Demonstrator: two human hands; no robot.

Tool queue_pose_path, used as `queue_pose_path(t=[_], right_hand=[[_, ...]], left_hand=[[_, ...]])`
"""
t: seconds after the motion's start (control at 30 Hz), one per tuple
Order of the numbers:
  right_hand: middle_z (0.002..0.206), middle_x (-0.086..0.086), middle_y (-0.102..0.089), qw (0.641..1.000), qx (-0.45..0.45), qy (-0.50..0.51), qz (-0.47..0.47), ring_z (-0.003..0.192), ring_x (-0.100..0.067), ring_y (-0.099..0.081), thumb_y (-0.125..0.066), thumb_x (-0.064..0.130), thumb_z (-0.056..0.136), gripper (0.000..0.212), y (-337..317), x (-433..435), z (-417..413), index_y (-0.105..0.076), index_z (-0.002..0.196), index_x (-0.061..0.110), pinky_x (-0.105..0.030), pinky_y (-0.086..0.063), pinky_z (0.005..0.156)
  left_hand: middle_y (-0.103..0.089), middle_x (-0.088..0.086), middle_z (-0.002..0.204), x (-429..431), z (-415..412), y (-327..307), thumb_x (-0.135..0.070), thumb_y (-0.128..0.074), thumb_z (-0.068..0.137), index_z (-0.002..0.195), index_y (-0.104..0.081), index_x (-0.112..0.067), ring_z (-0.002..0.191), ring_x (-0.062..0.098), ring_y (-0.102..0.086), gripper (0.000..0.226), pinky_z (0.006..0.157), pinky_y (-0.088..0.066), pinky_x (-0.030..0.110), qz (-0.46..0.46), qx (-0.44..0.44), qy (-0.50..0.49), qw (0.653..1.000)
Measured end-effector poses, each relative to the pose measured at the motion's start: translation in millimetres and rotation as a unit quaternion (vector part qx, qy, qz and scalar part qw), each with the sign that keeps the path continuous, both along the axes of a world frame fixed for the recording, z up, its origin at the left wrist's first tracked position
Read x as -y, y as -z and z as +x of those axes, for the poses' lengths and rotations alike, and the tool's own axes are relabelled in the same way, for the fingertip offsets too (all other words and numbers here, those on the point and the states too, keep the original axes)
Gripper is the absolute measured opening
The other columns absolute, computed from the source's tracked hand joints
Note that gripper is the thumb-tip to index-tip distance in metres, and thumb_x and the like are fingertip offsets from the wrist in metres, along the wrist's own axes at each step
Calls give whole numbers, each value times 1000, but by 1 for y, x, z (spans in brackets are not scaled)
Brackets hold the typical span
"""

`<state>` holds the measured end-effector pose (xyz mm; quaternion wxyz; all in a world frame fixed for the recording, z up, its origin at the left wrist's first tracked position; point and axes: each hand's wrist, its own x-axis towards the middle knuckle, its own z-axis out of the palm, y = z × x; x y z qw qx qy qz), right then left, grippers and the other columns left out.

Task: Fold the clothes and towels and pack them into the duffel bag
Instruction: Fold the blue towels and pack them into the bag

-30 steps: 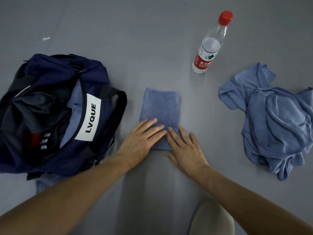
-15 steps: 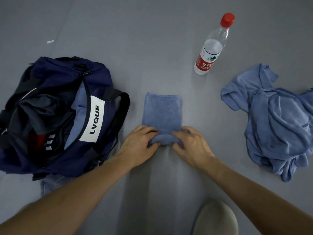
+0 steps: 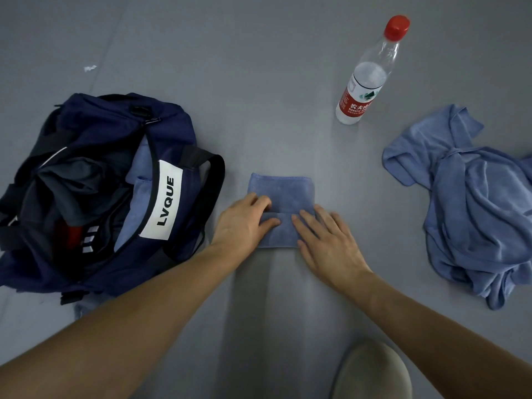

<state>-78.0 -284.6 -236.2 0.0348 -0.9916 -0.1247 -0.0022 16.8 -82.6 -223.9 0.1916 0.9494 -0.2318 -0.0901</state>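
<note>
Three things ring the towel (image 3: 283, 191): duffel bag (image 3: 109, 125), bottle (image 3: 364, 82), crumpled cloth (image 3: 483, 208).

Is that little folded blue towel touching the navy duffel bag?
Apart. The head view shows a strip of bare grey floor between the folded blue towel's left edge and the duffel bag's black strap.
</note>
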Motion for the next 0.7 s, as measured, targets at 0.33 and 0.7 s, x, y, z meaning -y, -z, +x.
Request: queue_pose_path(t=[0.33, 0.7], right_hand=[[138, -11, -59, 994, -84, 49, 55, 129, -43, -53, -80, 35, 75, 75, -1, -2, 15, -55, 138, 3, -55, -51, 97], [96, -4, -70, 958, -211, 110, 158, 89, -29, -62, -50, 71, 85, 51, -26, 13, 47, -62, 105, 26, -40, -51, 77]], left_hand=[[-66, 6, 129, -18, -21, 9, -25, -79, 81, 135, -58, -15, 120, 28, -62, 59, 103, -48, 41, 16, 53, 146, 988], [-70, -7, 97, -1, 36, -29, -51, -58, 81, 107, -64, -36, 90, 18, -64, 30, 79, -54, 37, 14, -242, 43, 969]])
